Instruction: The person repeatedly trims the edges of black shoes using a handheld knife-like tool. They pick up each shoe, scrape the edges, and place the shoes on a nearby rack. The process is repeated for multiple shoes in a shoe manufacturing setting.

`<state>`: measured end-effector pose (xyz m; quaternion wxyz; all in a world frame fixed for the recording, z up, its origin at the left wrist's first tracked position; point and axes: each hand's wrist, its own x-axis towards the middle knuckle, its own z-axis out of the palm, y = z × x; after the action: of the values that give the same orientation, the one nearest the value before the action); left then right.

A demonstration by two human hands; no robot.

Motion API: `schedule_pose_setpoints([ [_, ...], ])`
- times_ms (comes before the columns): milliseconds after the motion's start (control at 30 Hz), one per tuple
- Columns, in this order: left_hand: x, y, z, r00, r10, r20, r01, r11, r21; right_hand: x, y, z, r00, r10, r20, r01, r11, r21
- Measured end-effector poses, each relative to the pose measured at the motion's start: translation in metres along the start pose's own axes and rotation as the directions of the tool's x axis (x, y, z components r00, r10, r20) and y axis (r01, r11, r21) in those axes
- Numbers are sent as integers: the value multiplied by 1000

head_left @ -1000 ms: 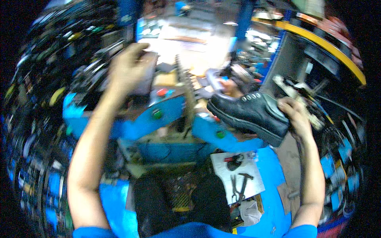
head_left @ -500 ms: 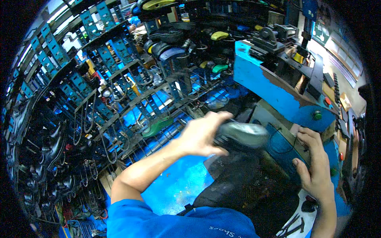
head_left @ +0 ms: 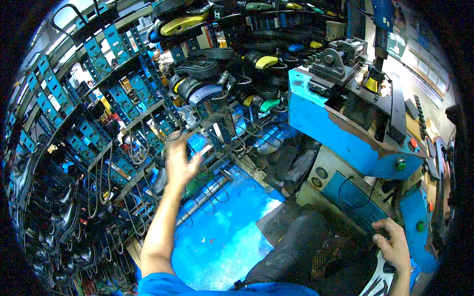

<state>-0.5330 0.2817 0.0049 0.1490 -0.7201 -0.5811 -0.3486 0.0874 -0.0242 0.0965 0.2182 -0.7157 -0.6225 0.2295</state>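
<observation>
The person's bare left hand (head_left: 180, 164) reaches to a tall rack of blue-green slotted metal plates (head_left: 97, 58); its grip looks loose, thumb spread wide from blurred fingers. A dark, rounded, shoe-like form (head_left: 159, 181) sits by that wrist at the rack's near edge; contact cannot be told. The bare right hand (head_left: 393, 242) is half-curled, nothing seen in it, beside a blue-painted metal machine (head_left: 340, 129). The step appears to be a one-handed reach, calling for care among the metalwork.

The floor (head_left: 217, 246) is being seen as smooth and glossy. Patchy paint (head_left: 313, 103) is being worn by the metal machine (head_left: 340, 130).
</observation>
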Motion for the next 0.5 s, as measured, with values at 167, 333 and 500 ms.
schedule_pose_setpoints([
  [167, 125, 94, -15, 925, 350, -149, -330, 933, 145, 28, -21, 17, 924, -373, 80, 376, 926, -27],
  [333, 219, 31, -32, 980, 67, 186, -99, 981, 166, 5, 0, 14, 950, -298, 90, 302, 953, -22],
  [500, 230, 30, -14, 993, 118, 0, -117, 991, -67, -29, 38, 26, 998, 44, 55, -47, 997, 56],
])
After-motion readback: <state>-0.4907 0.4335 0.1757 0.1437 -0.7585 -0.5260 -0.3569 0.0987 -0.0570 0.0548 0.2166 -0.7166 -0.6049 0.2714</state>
